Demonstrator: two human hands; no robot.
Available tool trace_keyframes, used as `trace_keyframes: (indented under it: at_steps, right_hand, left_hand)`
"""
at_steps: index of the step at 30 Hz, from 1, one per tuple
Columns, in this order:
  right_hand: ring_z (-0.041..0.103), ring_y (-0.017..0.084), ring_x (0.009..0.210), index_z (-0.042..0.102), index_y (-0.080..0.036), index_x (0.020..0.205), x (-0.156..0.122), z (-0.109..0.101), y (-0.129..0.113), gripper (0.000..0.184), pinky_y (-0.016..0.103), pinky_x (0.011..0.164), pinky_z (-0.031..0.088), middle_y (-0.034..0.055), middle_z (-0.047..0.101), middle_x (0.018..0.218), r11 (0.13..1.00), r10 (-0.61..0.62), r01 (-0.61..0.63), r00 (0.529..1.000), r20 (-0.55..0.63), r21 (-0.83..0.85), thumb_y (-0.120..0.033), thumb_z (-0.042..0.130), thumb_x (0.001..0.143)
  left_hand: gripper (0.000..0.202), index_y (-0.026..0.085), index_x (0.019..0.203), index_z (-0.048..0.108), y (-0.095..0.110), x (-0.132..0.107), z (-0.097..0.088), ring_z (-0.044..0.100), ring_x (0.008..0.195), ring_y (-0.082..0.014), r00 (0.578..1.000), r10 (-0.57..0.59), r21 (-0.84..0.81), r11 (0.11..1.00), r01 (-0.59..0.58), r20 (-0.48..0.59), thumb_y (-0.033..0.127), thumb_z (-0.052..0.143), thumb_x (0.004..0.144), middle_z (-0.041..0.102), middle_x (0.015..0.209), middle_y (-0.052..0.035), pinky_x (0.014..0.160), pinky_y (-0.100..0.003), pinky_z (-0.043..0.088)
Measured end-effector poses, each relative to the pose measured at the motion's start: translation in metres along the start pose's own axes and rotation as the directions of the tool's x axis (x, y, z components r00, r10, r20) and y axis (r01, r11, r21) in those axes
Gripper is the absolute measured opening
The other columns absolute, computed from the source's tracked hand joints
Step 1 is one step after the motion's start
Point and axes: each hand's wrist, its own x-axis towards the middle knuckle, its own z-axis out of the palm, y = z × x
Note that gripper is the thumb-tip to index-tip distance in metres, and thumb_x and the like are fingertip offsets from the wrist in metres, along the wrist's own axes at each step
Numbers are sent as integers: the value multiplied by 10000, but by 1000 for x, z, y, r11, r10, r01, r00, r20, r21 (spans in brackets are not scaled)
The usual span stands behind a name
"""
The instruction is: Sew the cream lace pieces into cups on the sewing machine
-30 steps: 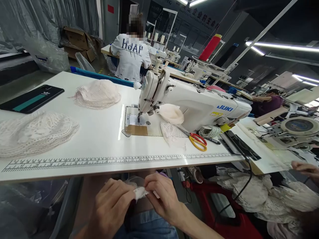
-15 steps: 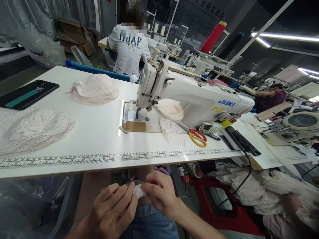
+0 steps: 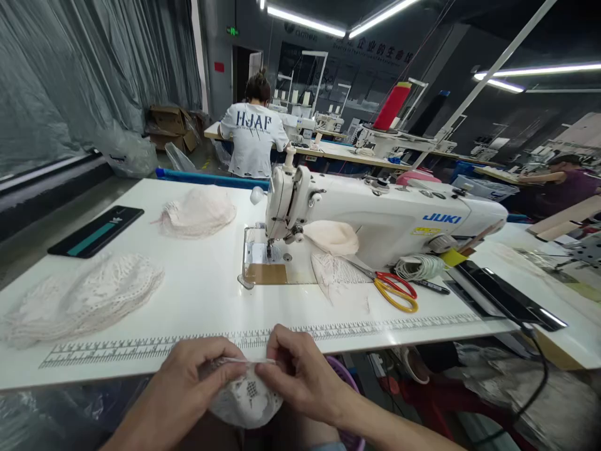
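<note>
Just below the front edge of the white table (image 3: 197, 300), both my hands pinch a small white lace piece (image 3: 246, 401). My left hand (image 3: 188, 385) grips its left side with closed fingers. My right hand (image 3: 295, 369) pinches its top right edge. The piece hangs rounded, like a cup, between them. Behind it, a white JUKI sewing machine (image 3: 375, 216) stands on the table, needle end at the left.
Two heaps of lace pieces lie at the left (image 3: 79, 297) and back (image 3: 197, 213). A dark phone (image 3: 96, 232) lies far left. Red-and-yellow scissors (image 3: 394, 289), a cord coil (image 3: 417, 266) and more lace (image 3: 335, 266) lie by the machine. A person in a white shirt (image 3: 253, 134) sits behind.
Both hands have risen with the lace piece from my lap to the table's front edge. The piece now shows more fully. The camera tilted up.
</note>
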Motion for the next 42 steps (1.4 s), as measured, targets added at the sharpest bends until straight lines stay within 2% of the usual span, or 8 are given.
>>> trace_keyframes:
  at_steps: [2, 6, 13, 19, 24, 29, 37, 42]
  right_hand:
    - [373, 59, 484, 419, -179, 684, 25, -5, 1, 179, 155, 435, 274, -75, 391, 535, 1000, 23, -23, 1000, 10, -6, -207, 557, 794]
    - [391, 63, 468, 365, -178, 611, 76, -28, 14, 272, 168, 449, 274, -67, 416, 512, 969, 50, -54, 998, -25, -239, -214, 530, 824]
    - [474, 108, 538, 553, -167, 717, 93, -86, 50, 209, 216, 516, 296, -2, 563, 637, 879, -89, 38, 992, -85, -476, -193, 450, 896]
    - [600, 148, 878, 599, -185, 1002, 93, -94, 66, 218, 220, 694, 455, 65, 625, 1059, 699, -462, 450, 878, 129, -557, -96, 432, 894]
    - [611, 155, 826, 562, -156, 1039, 92, -90, 72, 243, 240, 646, 477, 60, 648, 979, 615, -442, 470, 870, 217, -633, -39, 448, 859]
    - [620, 164, 807, 545, -152, 1058, 90, -89, 71, 279, 257, 601, 468, 67, 633, 1082, 600, -379, 422, 898, 224, -680, -33, 449, 824]
    - [617, 137, 725, 572, -158, 1046, 92, -88, 68, 197, 245, 573, 473, 45, 638, 1006, 617, -410, 410, 896, 170, -672, -157, 414, 929]
    - [616, 128, 761, 610, -179, 1005, 92, -96, 67, 183, 233, 670, 493, 46, 632, 989, 651, -423, 410, 895, 144, -639, -252, 456, 937]
  left_hand:
    - [241, 183, 647, 641, 12, 28, -24, 526, 612, -135, 990, -109, 38, 994, 105, 95, 355, 560, 795, 592, 599, 33, 551, -202, 377]
    - [233, 157, 607, 576, 17, 111, -53, 373, 534, -105, 971, -101, 201, 978, 56, 218, 349, 547, 735, 412, 539, 55, 490, -208, 267]
    - [197, 158, 602, 608, -5, 201, -41, 361, 494, -111, 938, -144, 324, 945, 35, 317, 347, 583, 652, 438, 509, 42, 457, -225, 214]
    - [178, 180, 659, 660, 3, 213, -33, 456, 522, -129, 914, -167, 379, 925, 16, 369, 337, 577, 663, 512, 526, 37, 448, -210, 274]
    - [136, 196, 625, 630, 6, 226, -37, 531, 557, -149, 946, -93, 470, 880, -68, 311, 328, 614, 656, 579, 580, 30, 471, -212, 332]
    - [239, 189, 573, 535, 1, 224, -43, 503, 566, -186, 992, 129, 621, 776, -110, 14, 189, 439, 792, 536, 568, -16, 540, -287, 352]
    - [247, 219, 867, 604, -1, 170, -5, 579, 754, -189, 835, 541, 663, 589, -462, 101, 112, 382, 887, 638, 852, -24, 729, -352, 381]
    - [268, 223, 945, 588, -3, 167, -4, 613, 760, -191, 785, 603, 706, 495, -506, 139, 92, 363, 882, 662, 873, -24, 748, -358, 382]
